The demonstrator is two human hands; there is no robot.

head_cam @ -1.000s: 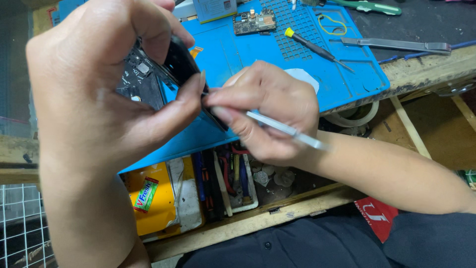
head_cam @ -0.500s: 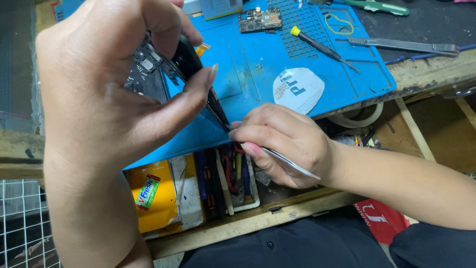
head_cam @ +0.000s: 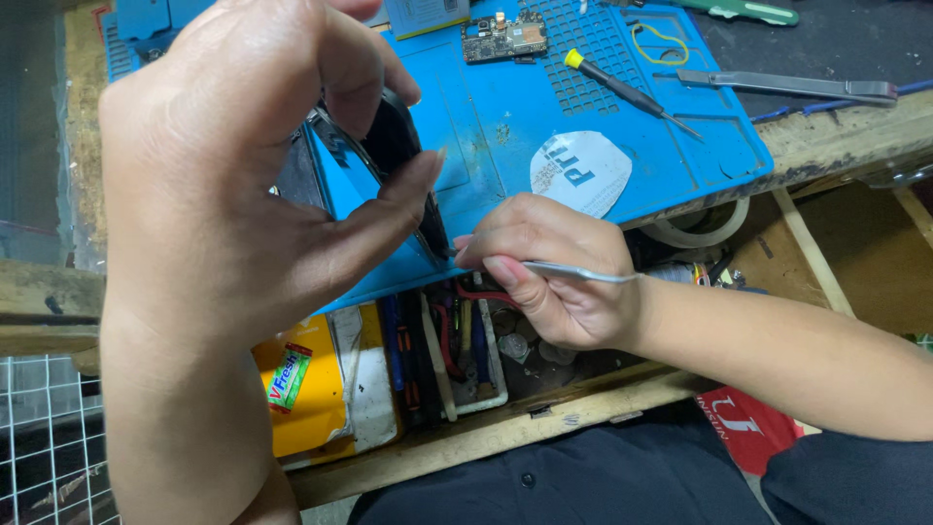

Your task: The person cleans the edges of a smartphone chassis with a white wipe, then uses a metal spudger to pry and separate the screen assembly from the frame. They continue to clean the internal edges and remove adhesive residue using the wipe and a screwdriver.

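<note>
— Gripping what, exactly, in the left hand [head_cam: 233, 185]?

— A dark, flat opened phone body [head_cam: 389, 146], pinched edge-on between curled fingers on top and the thumb pressing from below. The hand is closed firmly around it, wrist raised close to the camera, forearm running down to the lower left of the view.

— And the right hand [head_cam: 554, 277]?

— Closed around thin silver metal tweezers [head_cam: 573, 272]. Fingers fold over the shaft; the tail end sticks out towards the wrist, the tips point left at the lower edge of the phone body. Whether the tips touch it cannot be told. The right forearm comes in from the lower right, lying low over an open wooden drawer [head_cam: 486, 428].

— Where does the phone sit relative to the bench?

— Held above the near left corner of a blue silicone work mat [head_cam: 505, 126], off its surface.

— What lies on the mat?

— A small green circuit board [head_cam: 505, 37] at the far edge, a yellow-capped black screwdriver [head_cam: 622, 89], a rounded white pick [head_cam: 580, 172], all well apart from both hands. A long grey metal tool [head_cam: 787, 86] rests just beyond the mat's right side. In the drawer, a yellow box [head_cam: 316, 384] and a white tray of tools [head_cam: 452, 345] sit under the hands.
</note>
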